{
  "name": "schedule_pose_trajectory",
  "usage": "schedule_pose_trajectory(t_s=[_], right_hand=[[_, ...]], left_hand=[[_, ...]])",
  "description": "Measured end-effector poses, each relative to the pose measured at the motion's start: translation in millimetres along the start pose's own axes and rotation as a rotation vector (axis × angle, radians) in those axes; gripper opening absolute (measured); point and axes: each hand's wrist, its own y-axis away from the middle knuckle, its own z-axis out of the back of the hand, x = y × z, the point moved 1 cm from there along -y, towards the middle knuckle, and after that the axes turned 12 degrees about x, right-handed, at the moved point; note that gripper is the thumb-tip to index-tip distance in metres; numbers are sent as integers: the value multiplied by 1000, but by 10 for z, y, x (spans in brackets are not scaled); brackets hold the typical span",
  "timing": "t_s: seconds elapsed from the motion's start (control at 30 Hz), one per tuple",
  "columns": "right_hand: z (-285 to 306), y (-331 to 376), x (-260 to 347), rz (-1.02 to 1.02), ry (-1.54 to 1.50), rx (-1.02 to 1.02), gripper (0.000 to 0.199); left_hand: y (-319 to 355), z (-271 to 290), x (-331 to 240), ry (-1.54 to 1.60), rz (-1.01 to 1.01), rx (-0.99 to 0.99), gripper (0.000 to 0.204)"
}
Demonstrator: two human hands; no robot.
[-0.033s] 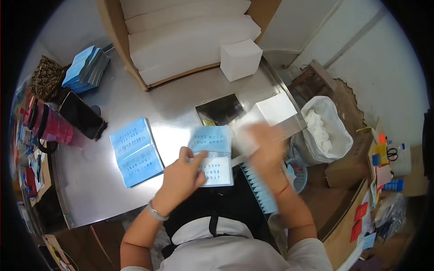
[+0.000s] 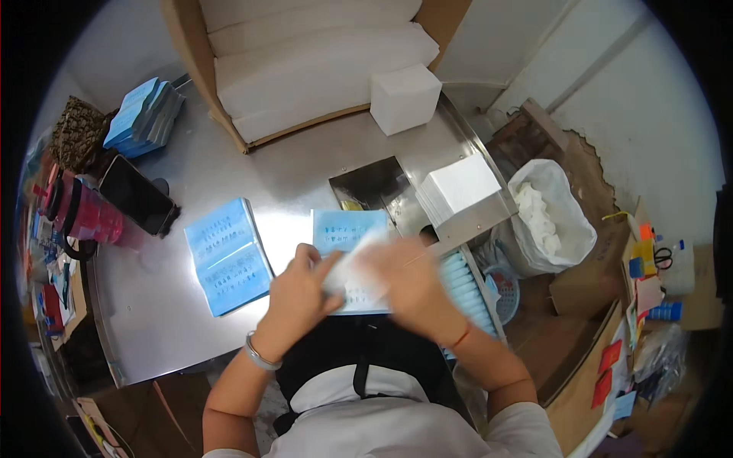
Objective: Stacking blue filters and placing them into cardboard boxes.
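A thin, white, soft-looking sheet (image 2: 357,269), blurred, lies over or just above the flat, rectangular packet with a glossy blue printed face (image 2: 336,219), which rests at the near middle of the brushed-steel table (image 2: 160,305), between both hands. The bare left hand (image 2: 296,292) has its thumb and forefinger parted at the sheet's left edge; whether they touch or grip it, I cannot tell. The bare right hand (image 2: 416,286) is too blurred to show whether its fingers pinch the sheet or press together. A hasty sweep of that hand could crease the sheet or set it crooked, and a weak hold on the left might let the packet twist. As the packet sits close to the table's near edge, a pull toward the body could tip it off. To the right, a low swing could knock the light-blue, ribbed row of pieces (image 2: 462,284) or the squared white paper stack (image 2: 462,183).
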Motion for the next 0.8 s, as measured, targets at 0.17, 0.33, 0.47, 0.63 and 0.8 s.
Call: schedule_pose_trajectory(t_s=[0.17, 0.33, 0.47, 0.63, 0.8], right_hand=[[-372, -87, -100, -121, 282, 294, 15], [-537, -329, -630, -315, 260, 424, 7], [-83, -247, -453, -189, 298, -95, 6], [369, -144, -606, -468, 500, -177, 19], [370, -124, -681, -496, 433, -135, 19]], left_hand=[[-120, -39, 9, 124, -157, -87, 65], [-68, -28, -453, 400, -350, 84, 56], [304, 67, 216, 27, 55, -74, 52], [474, 93, 471, -482, 196, -252, 55], [633, 256, 926, -330, 523, -312, 32]])
